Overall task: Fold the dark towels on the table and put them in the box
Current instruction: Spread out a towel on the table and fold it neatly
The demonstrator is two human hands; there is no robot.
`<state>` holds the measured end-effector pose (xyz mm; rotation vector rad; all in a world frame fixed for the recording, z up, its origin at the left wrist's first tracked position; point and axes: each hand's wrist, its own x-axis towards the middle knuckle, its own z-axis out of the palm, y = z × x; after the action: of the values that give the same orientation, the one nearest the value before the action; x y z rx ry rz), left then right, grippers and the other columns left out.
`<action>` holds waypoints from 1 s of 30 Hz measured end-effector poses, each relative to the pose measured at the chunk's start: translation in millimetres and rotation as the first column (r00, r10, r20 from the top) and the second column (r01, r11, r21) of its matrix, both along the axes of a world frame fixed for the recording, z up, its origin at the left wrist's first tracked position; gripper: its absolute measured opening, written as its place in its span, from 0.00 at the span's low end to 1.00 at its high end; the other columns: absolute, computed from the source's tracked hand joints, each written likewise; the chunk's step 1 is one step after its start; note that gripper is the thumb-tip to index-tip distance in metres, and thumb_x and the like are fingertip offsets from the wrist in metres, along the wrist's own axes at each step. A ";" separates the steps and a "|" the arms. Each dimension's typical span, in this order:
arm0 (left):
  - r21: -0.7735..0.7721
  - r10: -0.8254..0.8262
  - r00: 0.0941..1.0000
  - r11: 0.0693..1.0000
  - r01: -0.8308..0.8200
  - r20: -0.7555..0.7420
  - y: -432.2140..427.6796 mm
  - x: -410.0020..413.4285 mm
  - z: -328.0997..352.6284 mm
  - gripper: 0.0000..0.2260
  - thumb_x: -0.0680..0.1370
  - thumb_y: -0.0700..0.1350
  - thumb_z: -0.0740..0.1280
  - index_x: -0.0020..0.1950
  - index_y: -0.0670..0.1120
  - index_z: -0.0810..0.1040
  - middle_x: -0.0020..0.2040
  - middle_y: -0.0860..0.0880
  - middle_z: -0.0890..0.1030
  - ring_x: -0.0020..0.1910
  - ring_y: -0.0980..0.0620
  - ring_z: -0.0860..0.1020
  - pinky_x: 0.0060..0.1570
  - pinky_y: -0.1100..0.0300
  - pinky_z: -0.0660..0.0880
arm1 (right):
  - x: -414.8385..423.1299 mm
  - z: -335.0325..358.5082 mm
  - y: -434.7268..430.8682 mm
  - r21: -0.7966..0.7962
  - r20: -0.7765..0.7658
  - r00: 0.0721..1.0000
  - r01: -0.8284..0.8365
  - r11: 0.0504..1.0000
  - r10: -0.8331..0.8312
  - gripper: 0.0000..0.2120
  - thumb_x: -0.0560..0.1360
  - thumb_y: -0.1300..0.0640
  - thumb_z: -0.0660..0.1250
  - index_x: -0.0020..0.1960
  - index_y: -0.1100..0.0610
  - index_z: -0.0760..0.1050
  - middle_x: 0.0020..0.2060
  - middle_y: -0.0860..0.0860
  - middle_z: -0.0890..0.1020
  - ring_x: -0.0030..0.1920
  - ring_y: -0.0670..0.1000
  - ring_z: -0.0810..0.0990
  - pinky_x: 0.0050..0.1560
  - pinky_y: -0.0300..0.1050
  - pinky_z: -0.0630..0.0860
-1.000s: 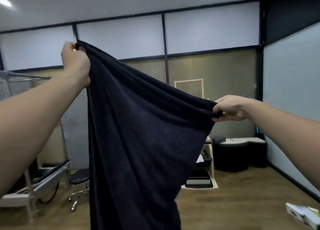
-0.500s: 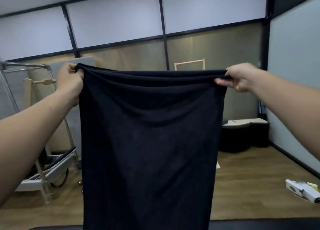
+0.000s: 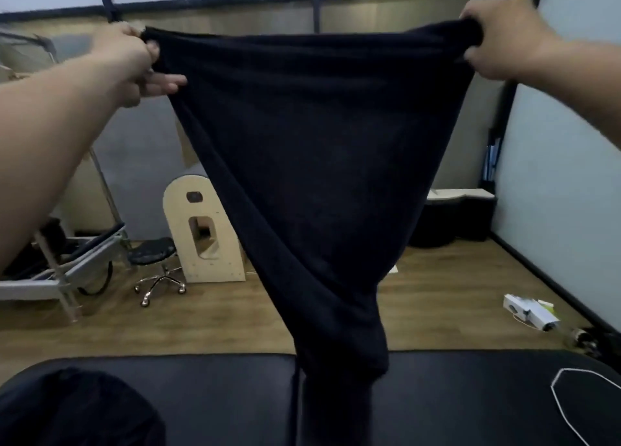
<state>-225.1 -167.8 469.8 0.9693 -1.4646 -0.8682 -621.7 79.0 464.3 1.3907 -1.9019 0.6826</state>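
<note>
over the black table [image 3: 470, 398]: dark towel [image 3: 312, 163] held up, top edge stretched wide, narrowing to a bunched end that reaches the tabletop
left hand [image 3: 131, 59]: fingers curled round the top left corner
right hand [image 3: 504, 38]: fingers clenched on the top right corner
table's near left: second dark heap [image 3: 77, 408], blurred

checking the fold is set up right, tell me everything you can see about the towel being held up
The dark towel is a near-black, soft-looking cloth, unfolded and held up in the air. The left hand and right hand each grip a bunched top corner, pulling the top edge taut between them. Below, it narrows into a gathered tail hanging down over the black table; whether it rests there is unclear.
</note>
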 end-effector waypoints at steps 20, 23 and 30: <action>-0.017 -0.079 0.931 0.997 0.078 -0.357 -44.7 -36.4 2.0 0.13 0.85 0.33 0.54 0.43 0.46 0.67 0.47 0.45 0.75 0.37 0.44 0.79 0.38 0.53 0.82 | -17.6 8.6 -49.6 0.084 0.467 0.878 0.074 0.994 -0.105 0.14 0.68 0.69 0.60 0.42 0.57 0.82 0.31 0.55 0.82 0.36 0.55 0.82 0.29 0.38 0.72; -0.045 -0.073 0.904 0.997 0.060 -0.421 -57.2 -44.6 3.0 0.13 0.84 0.33 0.54 0.43 0.47 0.68 0.45 0.47 0.74 0.38 0.46 0.80 0.36 0.55 0.80 | -28.9 -6.6 -56.1 0.318 0.564 0.800 0.016 0.948 -0.203 0.09 0.67 0.69 0.61 0.32 0.62 0.77 0.25 0.56 0.78 0.24 0.53 0.73 0.26 0.36 0.67; -0.205 -0.140 0.901 0.977 0.059 -0.410 -40.8 -62.4 41.8 0.13 0.84 0.35 0.57 0.42 0.50 0.68 0.42 0.50 0.75 0.43 0.46 0.80 0.37 0.53 0.84 | -28.6 -61.4 -60.2 0.368 0.851 0.470 -0.217 0.904 -0.233 0.09 0.71 0.73 0.57 0.39 0.64 0.72 0.29 0.57 0.75 0.30 0.54 0.80 0.28 0.39 0.75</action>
<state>-287.5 -208.6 511.5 0.5247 -1.1999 -0.9285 -650.3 18.7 403.0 1.3798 -3.0604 1.2062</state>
